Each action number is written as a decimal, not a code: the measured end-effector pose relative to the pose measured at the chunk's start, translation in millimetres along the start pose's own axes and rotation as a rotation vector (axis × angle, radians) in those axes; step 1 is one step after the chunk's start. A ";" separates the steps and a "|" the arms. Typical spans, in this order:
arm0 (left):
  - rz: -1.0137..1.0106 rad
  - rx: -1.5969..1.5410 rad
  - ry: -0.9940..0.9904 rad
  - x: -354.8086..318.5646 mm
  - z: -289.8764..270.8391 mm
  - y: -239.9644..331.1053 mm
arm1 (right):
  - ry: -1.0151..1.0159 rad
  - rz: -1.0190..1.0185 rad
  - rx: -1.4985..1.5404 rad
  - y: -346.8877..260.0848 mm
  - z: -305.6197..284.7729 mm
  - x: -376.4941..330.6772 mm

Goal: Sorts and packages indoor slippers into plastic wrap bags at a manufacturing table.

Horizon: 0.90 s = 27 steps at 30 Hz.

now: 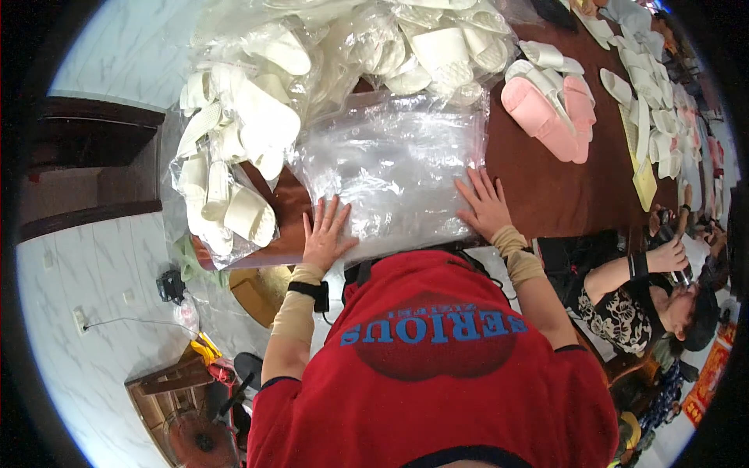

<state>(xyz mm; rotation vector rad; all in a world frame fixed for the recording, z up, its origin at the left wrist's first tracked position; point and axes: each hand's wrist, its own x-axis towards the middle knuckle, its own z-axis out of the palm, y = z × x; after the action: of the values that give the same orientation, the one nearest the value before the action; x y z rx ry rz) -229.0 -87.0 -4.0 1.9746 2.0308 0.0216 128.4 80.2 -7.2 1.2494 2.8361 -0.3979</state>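
A stack of clear plastic bags (390,164) lies flat on the dark red-brown table in front of me. My left hand (324,234) rests spread on the stack's near left edge. On its right edge lies my right hand (485,207), fingers stretched and apart. Neither hand holds anything. Bagged white slippers (250,117) are heaped to the left, and more bagged white slippers (441,58) pile up behind the stack. To the right sits a pair of pink slippers (542,121) on top of white ones.
Rows of loose white slippers (663,101) run along the table's far right, beside a yellow sheet (641,183). A person in a patterned top (620,316) sits at the right, holding a dark bottle (679,265). A fan (203,441) stands at lower left.
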 end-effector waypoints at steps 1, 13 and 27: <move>-0.010 -0.030 -0.024 -4.8 -0.5 0.2 | -0.027 0.000 0.030 -3.5 -1.9 -3.0; 0.108 0.036 -0.068 -1.8 -21.1 2.3 | -0.188 -0.175 -0.048 -12.1 -30.9 14.3; 0.054 0.086 0.040 99.0 -6.6 -17.4 | 0.004 -0.049 -0.047 -12.4 -6.6 149.0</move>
<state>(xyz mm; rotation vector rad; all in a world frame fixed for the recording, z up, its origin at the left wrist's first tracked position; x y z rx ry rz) -247.9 10.3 -22.1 2.0964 2.0349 -0.0148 18.6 181.5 -15.6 1.1753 2.8667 -0.3281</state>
